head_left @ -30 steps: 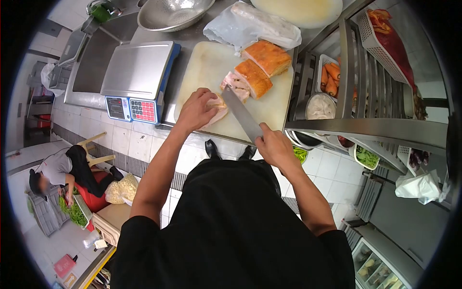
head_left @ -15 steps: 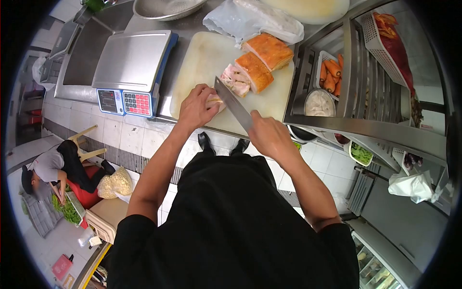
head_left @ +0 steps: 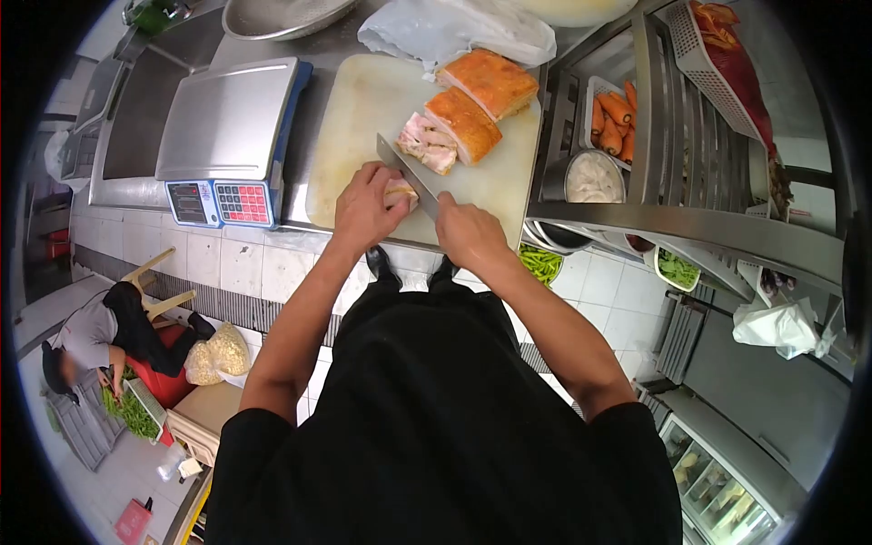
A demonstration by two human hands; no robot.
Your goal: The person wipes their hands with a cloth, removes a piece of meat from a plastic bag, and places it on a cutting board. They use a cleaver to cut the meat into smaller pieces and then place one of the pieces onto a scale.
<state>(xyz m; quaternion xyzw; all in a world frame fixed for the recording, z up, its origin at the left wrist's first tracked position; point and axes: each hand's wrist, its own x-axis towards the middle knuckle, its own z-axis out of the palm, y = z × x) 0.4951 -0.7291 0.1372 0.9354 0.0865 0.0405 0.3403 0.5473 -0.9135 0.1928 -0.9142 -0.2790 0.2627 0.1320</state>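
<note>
My right hand (head_left: 470, 234) is wrapped round the handle of a kitchen knife (head_left: 411, 171), whose blade slants up to the left across the cutting board (head_left: 350, 100). My left hand (head_left: 371, 207) has its fingers curled over a small piece of roast pork (head_left: 398, 191), right beside the blade; part of the piece is hidden under the fingers. On the blade's far side lie pale cut pork pieces (head_left: 427, 143). Behind them sit two larger slabs with orange-brown crust, a nearer roast pork slab (head_left: 463, 125) and a farther roast pork slab (head_left: 490, 82).
Left of the board stands a digital scale (head_left: 227, 118), by a sink (head_left: 145, 136). A plastic bag (head_left: 454, 32) lies behind the pork. On the right, a metal rack (head_left: 645, 118) holds carrots (head_left: 613, 123) and a white-filled tub (head_left: 595, 177). A seated person (head_left: 100, 336) handles greens at lower left.
My right hand and the knife have moved left, bringing the blade closer against the piece under my left hand. The whole view has shifted slightly.
</note>
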